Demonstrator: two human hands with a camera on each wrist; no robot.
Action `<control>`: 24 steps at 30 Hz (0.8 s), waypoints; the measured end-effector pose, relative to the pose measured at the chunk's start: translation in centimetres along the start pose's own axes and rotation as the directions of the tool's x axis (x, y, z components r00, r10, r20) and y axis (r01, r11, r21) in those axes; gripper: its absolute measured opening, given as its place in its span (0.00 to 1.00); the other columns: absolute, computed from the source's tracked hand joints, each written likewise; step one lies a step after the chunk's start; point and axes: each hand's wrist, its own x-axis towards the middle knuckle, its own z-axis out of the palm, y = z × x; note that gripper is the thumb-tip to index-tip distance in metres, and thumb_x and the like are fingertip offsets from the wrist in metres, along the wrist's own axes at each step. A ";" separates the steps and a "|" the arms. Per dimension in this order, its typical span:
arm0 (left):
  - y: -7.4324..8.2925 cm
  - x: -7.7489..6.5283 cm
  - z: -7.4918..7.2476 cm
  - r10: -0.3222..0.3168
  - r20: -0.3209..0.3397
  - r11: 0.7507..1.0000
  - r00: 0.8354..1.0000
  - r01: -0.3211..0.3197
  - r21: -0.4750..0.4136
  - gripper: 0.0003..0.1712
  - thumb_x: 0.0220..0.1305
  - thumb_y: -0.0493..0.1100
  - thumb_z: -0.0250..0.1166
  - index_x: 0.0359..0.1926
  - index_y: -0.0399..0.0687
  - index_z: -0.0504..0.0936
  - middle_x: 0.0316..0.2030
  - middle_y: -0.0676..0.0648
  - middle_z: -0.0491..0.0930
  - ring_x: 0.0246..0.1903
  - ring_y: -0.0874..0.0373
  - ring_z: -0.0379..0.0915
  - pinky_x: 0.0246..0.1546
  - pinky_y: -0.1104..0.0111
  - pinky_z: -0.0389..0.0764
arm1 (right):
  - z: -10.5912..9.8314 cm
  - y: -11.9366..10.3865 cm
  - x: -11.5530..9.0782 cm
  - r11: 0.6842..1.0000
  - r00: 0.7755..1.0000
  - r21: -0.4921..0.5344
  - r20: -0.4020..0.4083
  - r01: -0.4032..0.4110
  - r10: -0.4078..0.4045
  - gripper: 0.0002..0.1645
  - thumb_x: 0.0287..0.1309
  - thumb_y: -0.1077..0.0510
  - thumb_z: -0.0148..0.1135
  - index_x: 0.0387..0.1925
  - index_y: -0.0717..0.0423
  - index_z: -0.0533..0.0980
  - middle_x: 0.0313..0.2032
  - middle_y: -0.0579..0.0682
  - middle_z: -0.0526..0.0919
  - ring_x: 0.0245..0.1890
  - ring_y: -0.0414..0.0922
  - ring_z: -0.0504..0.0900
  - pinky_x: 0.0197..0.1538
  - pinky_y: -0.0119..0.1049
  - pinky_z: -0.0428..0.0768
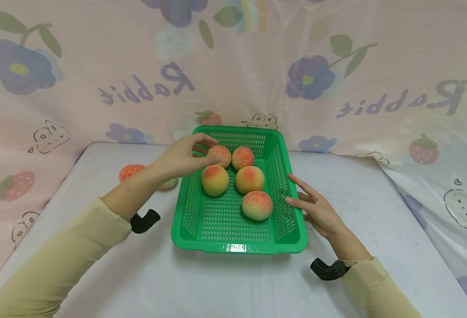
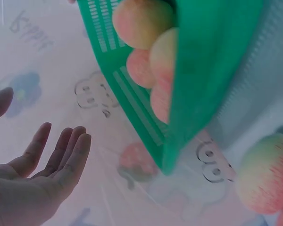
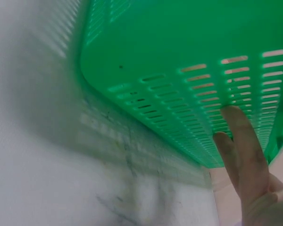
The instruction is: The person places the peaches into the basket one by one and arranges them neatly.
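A green plastic basket point(image 1: 237, 246) stands on the table with several red-and-yellow peaches point(image 1: 250, 179) inside. Over its far left part hangs my left hand point(image 1: 185, 154), fingers loosely spread and nothing held. In the head view its fingertips overlap the far-left peach point(image 1: 224, 155); the left wrist view shows the left hand point(image 2: 42, 183) apart from the basket point(image 2: 203, 70). At the right side, my right hand point(image 1: 322, 214) holds the basket's rim, thumb and index over the edge. Other fingers point(image 3: 247, 155) lie against the slotted outer wall point(image 3: 179, 70).
Left of the basket, partly behind my left forearm, lie a red peach point(image 1: 131, 172) and a greenish one point(image 1: 168, 183). A white cloth covers the table point(image 1: 233, 287). A printed curtain point(image 1: 233, 75) with flowers and rabbits rises behind it.
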 end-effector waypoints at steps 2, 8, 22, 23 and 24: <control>-0.6 -0.5 -0.4 -0.006 -0.025 1.000 1.000 0.006 -0.005 0.28 0.66 0.52 0.61 0.63 0.46 0.69 0.61 0.44 0.71 0.60 0.45 0.68 0.59 0.54 0.70 | 0.0 0.0 0.0 1.000 1.000 0.000 0.001 -0.001 0.001 0.43 0.65 0.61 0.58 0.74 0.35 0.51 0.62 0.56 0.69 0.45 0.43 0.83 0.43 0.41 0.83; -2.4 -1.9 -1.4 -0.053 -0.067 0.998 0.996 0.050 -0.050 0.29 0.65 0.51 0.62 0.63 0.45 0.70 0.62 0.42 0.70 0.62 0.44 0.66 0.61 0.52 0.69 | 0.1 0.0 0.0 1.000 1.000 -0.001 -0.003 -0.009 0.009 0.42 0.65 0.61 0.58 0.74 0.34 0.52 0.62 0.54 0.68 0.45 0.42 0.83 0.42 0.39 0.83; -6.2 -2.6 -2.7 -0.156 -0.148 0.987 0.977 0.151 -0.050 0.33 0.63 0.53 0.64 0.64 0.45 0.68 0.64 0.40 0.67 0.64 0.41 0.62 0.62 0.48 0.66 | -0.1 -0.1 -0.1 1.000 1.000 0.000 0.000 0.001 -0.001 0.43 0.66 0.61 0.57 0.74 0.35 0.51 0.58 0.49 0.72 0.44 0.41 0.83 0.43 0.40 0.83; -6.6 -2.5 -2.7 -0.172 -0.154 0.985 0.973 0.165 -0.058 0.33 0.63 0.53 0.65 0.64 0.45 0.68 0.64 0.40 0.67 0.64 0.41 0.62 0.62 0.48 0.66 | -0.1 -0.1 -0.1 1.000 1.000 0.001 0.003 0.003 -0.003 0.43 0.66 0.61 0.57 0.74 0.36 0.51 0.58 0.48 0.73 0.44 0.42 0.83 0.43 0.40 0.83; -7.1 -2.5 -2.7 -0.184 -0.162 0.982 0.970 0.175 -0.066 0.33 0.63 0.53 0.64 0.65 0.45 0.68 0.64 0.40 0.67 0.64 0.42 0.62 0.62 0.48 0.66 | -0.1 -0.1 0.0 1.000 1.000 0.003 0.006 0.004 -0.004 0.43 0.66 0.61 0.57 0.74 0.36 0.51 0.58 0.48 0.73 0.45 0.42 0.83 0.43 0.40 0.83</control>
